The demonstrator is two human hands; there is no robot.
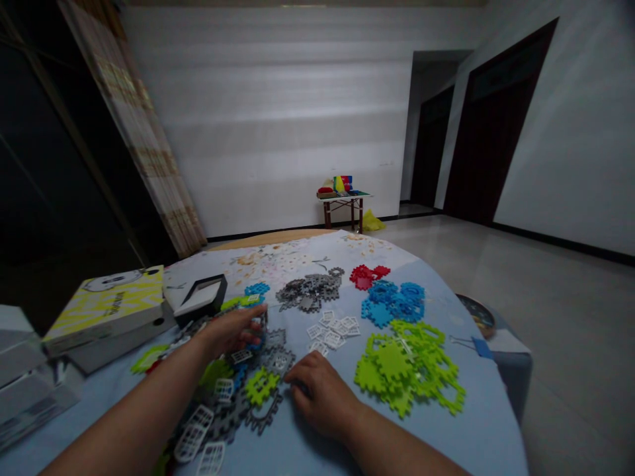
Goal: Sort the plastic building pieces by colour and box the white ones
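My left hand (233, 332) reaches over a mixed pile of toothed plastic building pieces. A dark grey toothed piece (263, 320) shows at its fingertips, with the fingers bent around it. At the pile's right edge, my right hand (321, 396) rests on the cloth with curled fingers; whatever lies under them is hidden. Close to its fingertips are a light green piece (262, 386) and a grey piece (278, 360). White window-like grids (194, 433) lie on the near part of the pile. Forearms cover some of the pile.
Sorted heaps hold white grids (333, 330), grey pieces (310, 291), red pieces (364, 276), blue pieces (391, 303) and green pieces (407, 367). A yellow-white box (112, 304) and black open box (202, 295) stand left. A clip (481, 348) grips the tablecloth's right edge.
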